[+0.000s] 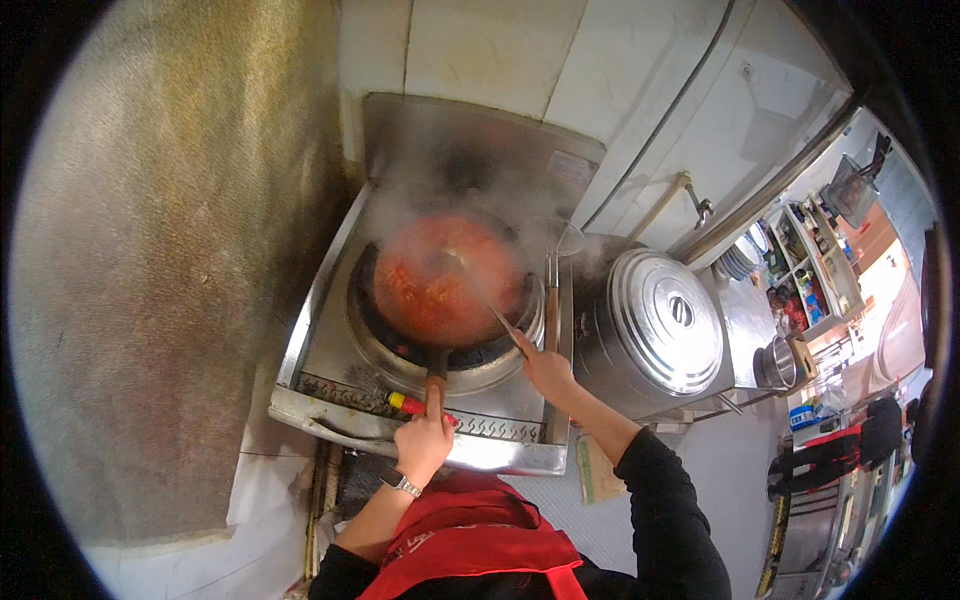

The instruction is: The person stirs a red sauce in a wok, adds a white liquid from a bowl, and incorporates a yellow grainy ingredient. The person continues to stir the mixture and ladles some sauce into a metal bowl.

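A wok (437, 352) full of steaming red sauce with lumps (420, 292) sits on the round burner of a steel wok range (330, 300). My left hand (422, 442) is closed around the wok's wooden handle (435, 386). In my right hand (550, 377) is a long-handled ladle (504, 319); its head lies in the sauce, blurred by steam. A brush with a red and yellow handle (412, 406) lies across the range's front grate, beside my left hand. Along the right side of the range rests a wire strainer (553, 300) with a wooden handle.
A large lidded steel pot (667, 322) stands close on the right. Behind it a water tap (703, 212) sticks out from the tiled wall. Steel bowls (778, 362), stacked plates (739, 259) and a shelf unit (814, 262) are farther right. A person (840, 446) in dark clothing stands there.
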The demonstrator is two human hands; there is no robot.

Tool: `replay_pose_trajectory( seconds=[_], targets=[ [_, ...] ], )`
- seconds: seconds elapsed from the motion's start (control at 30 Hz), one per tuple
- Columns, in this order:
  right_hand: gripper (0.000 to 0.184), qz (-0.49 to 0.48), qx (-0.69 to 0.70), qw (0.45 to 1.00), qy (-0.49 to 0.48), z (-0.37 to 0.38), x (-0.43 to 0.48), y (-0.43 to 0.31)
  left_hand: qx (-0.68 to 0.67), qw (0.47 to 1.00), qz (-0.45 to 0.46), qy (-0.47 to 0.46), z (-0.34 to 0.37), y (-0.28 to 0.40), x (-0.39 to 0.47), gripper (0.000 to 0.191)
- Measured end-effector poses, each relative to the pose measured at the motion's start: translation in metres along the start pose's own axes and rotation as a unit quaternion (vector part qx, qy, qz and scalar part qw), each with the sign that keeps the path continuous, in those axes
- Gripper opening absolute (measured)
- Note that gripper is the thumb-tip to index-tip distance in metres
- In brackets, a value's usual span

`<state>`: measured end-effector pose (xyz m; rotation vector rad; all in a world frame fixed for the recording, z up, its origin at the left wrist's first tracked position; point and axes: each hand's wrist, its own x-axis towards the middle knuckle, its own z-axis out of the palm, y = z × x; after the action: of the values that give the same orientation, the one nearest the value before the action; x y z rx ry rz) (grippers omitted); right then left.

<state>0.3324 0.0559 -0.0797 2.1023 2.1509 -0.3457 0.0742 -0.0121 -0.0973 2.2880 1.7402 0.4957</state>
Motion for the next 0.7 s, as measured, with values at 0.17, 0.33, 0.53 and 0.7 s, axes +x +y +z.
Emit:
replay_pose_trajectory(
  seconds=[0.17, 0.33, 0.53, 0.7],
  targets=[
    [0.066, -0.021, -0.009, 0.999, 0.049, -0.031, 0.017, 0.011, 0.015, 1.0, -0.007, -0.006, -0.002, 0.001, -0.001, 0.063],
    [0.063, -0.087, -0.001, 0.989, 0.12, -0.04, 0.057, 0.017, 0.007, 1.0, 0.002, -0.013, 0.0, 0.0, -0.001, 0.064],
    [0.063, -0.156, -0.07, 0.985, 0.027, -0.042, 0.042, 0.002, 0.006, 1.0, 0.007, -0.008, -0.006, 0.002, -0.001, 0.064],
    [0.069, -0.186, -0.17, 0.968, -0.019, -0.078, -0.003, 0.006, -0.008, 1.0, 0.016, 0.002, -0.003, 0.002, 0.0, 0.065]
  ],
)
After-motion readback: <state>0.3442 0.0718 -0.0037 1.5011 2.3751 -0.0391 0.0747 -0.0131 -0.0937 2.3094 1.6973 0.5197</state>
